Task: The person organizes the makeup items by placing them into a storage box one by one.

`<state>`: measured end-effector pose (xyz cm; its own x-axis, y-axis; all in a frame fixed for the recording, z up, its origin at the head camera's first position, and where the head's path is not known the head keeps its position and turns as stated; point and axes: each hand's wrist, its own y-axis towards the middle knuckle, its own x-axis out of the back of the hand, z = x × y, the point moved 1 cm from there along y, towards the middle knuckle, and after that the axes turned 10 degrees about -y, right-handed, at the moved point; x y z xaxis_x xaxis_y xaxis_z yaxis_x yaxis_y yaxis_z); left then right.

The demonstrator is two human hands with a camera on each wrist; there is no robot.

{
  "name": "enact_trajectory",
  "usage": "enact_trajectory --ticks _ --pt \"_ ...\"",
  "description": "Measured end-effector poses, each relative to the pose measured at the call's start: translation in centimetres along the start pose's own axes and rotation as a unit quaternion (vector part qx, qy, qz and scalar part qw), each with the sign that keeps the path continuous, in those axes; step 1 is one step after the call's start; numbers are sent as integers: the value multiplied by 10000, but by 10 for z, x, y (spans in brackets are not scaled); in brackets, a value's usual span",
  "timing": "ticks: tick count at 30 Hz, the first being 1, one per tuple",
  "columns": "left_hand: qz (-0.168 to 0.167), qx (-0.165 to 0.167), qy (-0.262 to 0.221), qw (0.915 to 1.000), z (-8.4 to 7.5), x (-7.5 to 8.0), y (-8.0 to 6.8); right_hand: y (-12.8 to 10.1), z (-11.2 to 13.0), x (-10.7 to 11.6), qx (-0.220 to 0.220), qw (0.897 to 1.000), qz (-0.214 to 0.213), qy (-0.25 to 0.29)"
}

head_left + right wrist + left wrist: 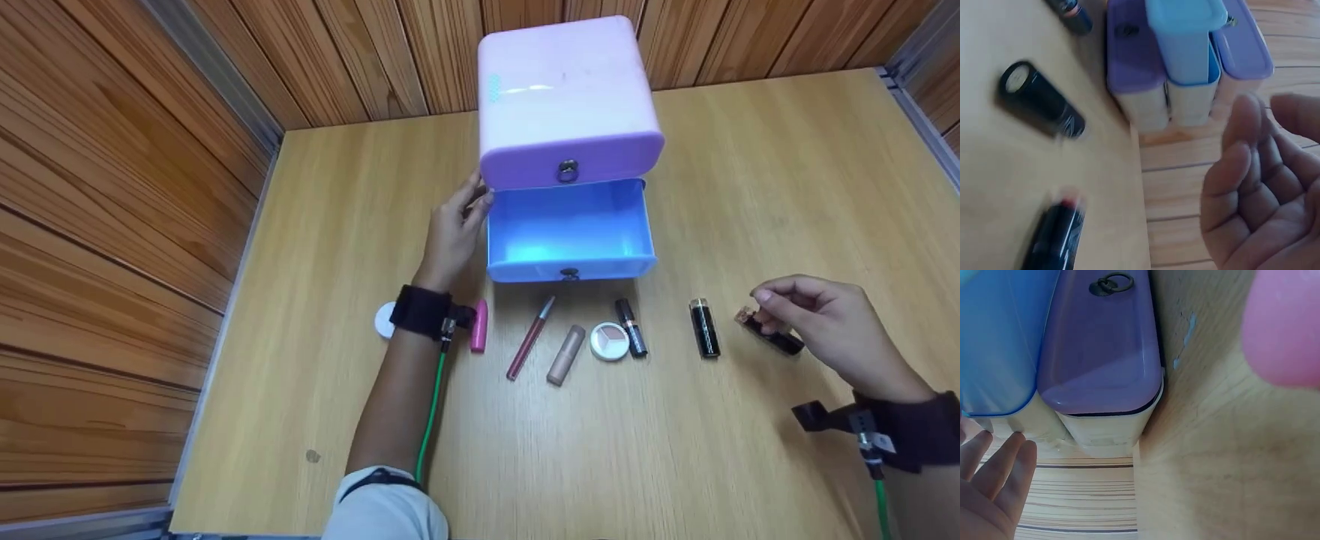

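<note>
— Left hand (452, 234)?
— Fingers straight, touching organizer (566, 97) side at 9 o'clock, beside open blue drawer (568, 234).
— Right hand (832, 326)?
— Fingers loosely bent, hovering at uncapped lipstick (772, 336) on tabletop (787, 187); no hold visible. Black tube (704, 328) at 9 o'clock.

1. A light wooden table (787, 187) fills the view, its grain running lengthwise.
2. Brown wooden plank walls (112, 187) enclose it at the back and on both sides.
3. Grey metal strips (217, 82) edge the corners.
4. Soft, even light falls across the tabletop.
</note>
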<state>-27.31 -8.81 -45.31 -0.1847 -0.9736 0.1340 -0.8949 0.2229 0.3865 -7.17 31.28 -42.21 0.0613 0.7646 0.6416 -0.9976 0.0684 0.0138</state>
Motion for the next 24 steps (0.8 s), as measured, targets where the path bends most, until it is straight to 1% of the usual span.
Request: enact_trajectory --ticks 3,5,8,14,21,23,24 --pt "-133 -41 5 9999 0 0 0 -4 -10 2 -204 9958 5 -890" --pt "-150 -40 -17 9999 1 0 1 -6 -16 5 -196 9888 -64 -1476" --pt "-109 -7 17 9999 2 -1 1 -9 -24 8 -117 9777 -205 -2085" --pt "-23 57 114 9999 2 2 2 -11 -39 10 -282 9658 -177 -2571" --pt "-21 249 14 9997 4 0 1 -12 -48 3 -158 9563 -98 -2917" --pt "-53 306 -13 9995 4 0 0 -11 -49 -1 -181 9522 -15 -3048" --pt "-75 280 -13 9996 5 0 -1 -9 -50 -3 -184 9509 60 -3089"
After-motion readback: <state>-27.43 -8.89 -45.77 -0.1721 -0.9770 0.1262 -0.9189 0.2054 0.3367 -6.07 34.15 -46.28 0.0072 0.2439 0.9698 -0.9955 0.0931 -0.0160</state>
